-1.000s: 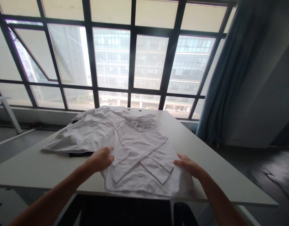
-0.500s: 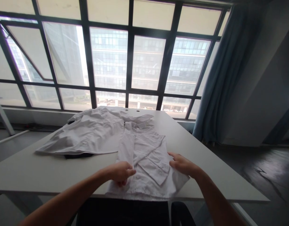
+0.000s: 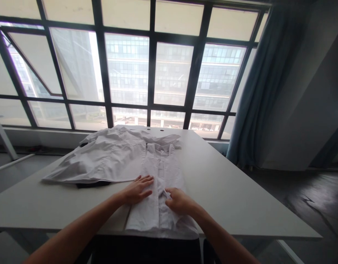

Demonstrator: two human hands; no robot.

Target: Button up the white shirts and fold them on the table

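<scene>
A white shirt [image 3: 149, 211] lies lengthwise before me, both sides folded inward so its long edges run near the middle. Its lower end reaches the table's front edge. My left hand [image 3: 137, 190] rests flat on the left folded part, fingers spread. With fingers closed, my right hand [image 3: 178, 201] pinches the right folded edge of the shirt near the centre line. Another white garment [image 3: 111, 154] is spread out, wrinkled, to the left and behind the shirt. Something dark [image 3: 93, 184] pokes out from under its front edge.
The white table [image 3: 226, 198] extends to the right of the shirt and back toward a large framed window [image 3: 173, 73]. A blue-grey curtain [image 3: 257, 95] hangs at the right. A dark chair [image 3: 147, 251] stands at the front edge.
My right hand has brought the shirt's right side inward to the left, narrowing it. My left hand has opened flat and moved slightly up and left.
</scene>
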